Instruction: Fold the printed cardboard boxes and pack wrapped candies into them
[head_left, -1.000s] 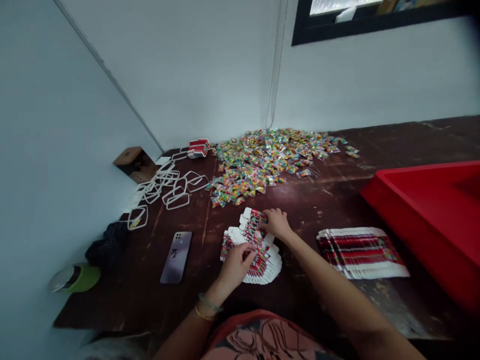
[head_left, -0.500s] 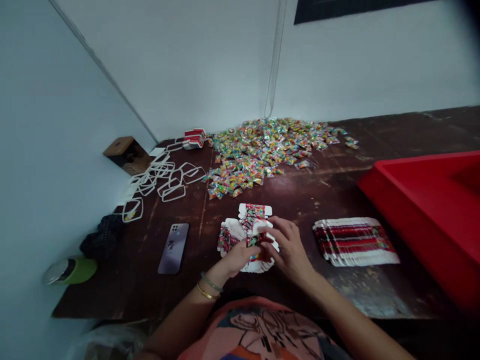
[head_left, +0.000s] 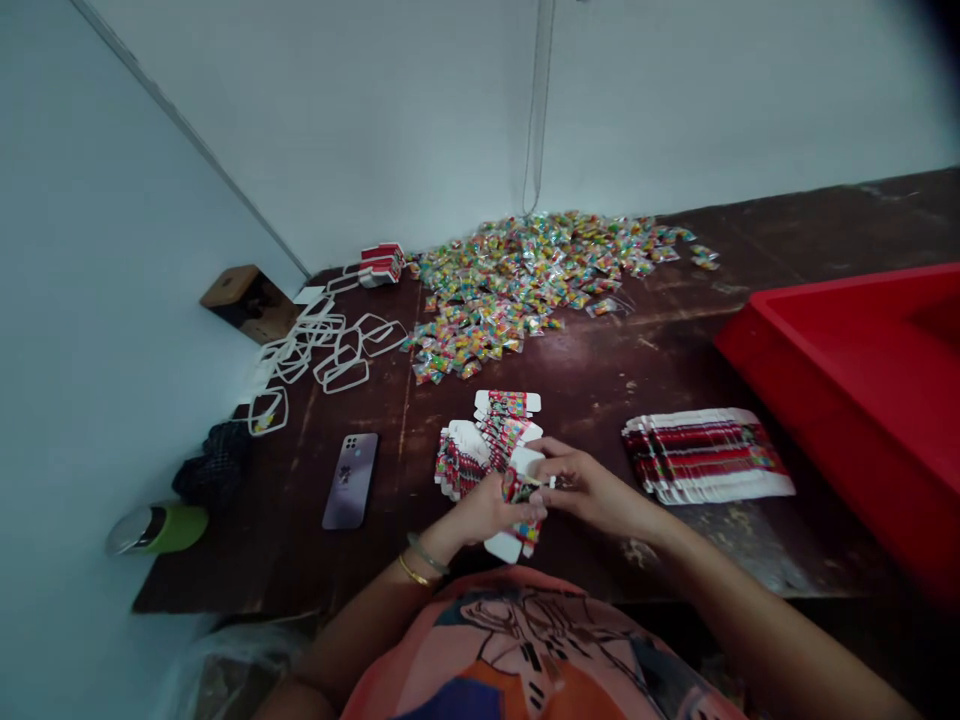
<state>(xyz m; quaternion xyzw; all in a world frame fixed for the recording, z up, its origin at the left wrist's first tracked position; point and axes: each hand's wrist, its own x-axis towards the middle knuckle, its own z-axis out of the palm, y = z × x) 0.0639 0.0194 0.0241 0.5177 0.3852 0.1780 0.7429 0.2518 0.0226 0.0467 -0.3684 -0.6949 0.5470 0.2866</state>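
Between my two hands is a small printed carton (head_left: 523, 462) with white flaps, red and colourful on its sides. My left hand (head_left: 491, 510) grips its lower left part, thumb across the front. My right hand (head_left: 581, 485) pinches its right side near the white flap. Just behind and to the left lies a loose pile of similar flat cartons (head_left: 466, 445), partly hidden by my hands. A neat row of flattened red and white cartons (head_left: 705, 455) lies to the right of my right hand.
Behind my hands spreads a heap of small clear packets with colourful contents (head_left: 517, 285). A red tray (head_left: 780, 320) stands at right. To the left are a phone (head_left: 351, 482), white loops (head_left: 345, 350), a cardboard box (head_left: 251, 300), a dark cloth (head_left: 214, 465) and a green container (head_left: 176, 528).
My hands have drawn the carton slightly toward my body, off the pile, and it is now tilted between them. The camera view has shifted a little.
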